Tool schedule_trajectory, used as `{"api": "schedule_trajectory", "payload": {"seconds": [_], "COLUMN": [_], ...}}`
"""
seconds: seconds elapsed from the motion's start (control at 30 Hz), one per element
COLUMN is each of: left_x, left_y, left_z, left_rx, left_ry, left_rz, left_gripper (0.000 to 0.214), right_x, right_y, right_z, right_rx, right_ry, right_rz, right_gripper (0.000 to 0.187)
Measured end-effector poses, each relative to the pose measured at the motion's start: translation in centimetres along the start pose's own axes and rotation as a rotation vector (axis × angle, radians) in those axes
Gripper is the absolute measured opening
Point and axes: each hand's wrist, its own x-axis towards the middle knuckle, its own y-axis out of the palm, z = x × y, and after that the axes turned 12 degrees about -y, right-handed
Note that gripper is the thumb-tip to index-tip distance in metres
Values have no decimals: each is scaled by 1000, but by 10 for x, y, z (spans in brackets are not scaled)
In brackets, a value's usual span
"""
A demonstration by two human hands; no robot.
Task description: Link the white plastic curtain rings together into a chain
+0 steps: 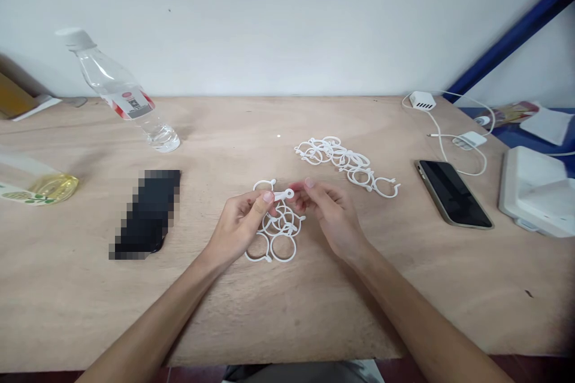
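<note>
My left hand (240, 221) and my right hand (330, 212) meet over the middle of the wooden table (287, 311). Between their fingertips they pinch one white plastic ring (284, 194) by its tab. Just below the fingers lies a linked cluster of white rings (278, 233), flat on the table and partly covered by my left hand. A second, looser pile of white rings (345, 163) lies farther back to the right, apart from both hands.
A clear water bottle (121, 93) stands back left, a bottle of yellow liquid (38, 185) lies at the left edge, and a dark blurred object (148, 212) sits left of my hands. A phone (453, 193), white charger and cables (449, 125) and a white box (534, 191) are on the right.
</note>
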Motion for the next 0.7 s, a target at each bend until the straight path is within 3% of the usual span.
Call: {"api": "schedule_trajectory", "payload": {"seconds": [0.17, 0.33, 0.4, 0.5, 0.6, 0.7], "left_x": [-2, 0, 1, 3, 5, 7], "left_y": [1, 2, 2, 0, -2, -4], "left_z": [-1, 0, 2, 5, 7, 11], "left_rx": [5, 10, 34, 171, 387, 578], "left_ry": [15, 25, 36, 96, 203, 307], "left_rz": [50, 21, -18, -128, -252, -303], "left_gripper": [48, 48, 46, 38, 33, 29], "right_x": [-5, -2, 4, 18, 33, 49], "right_y": [6, 2, -8, -29, -45, -49], "right_z": [3, 0, -4, -13, -26, -38], "right_rx": [-104, -224, -417, -881, -1256, -1444], "right_ry": [5, -33, -140, -343, -393, -419], "right_rz": [51, 74, 29, -62, -7, 43], "right_gripper": [32, 34, 34, 28, 33, 35]}}
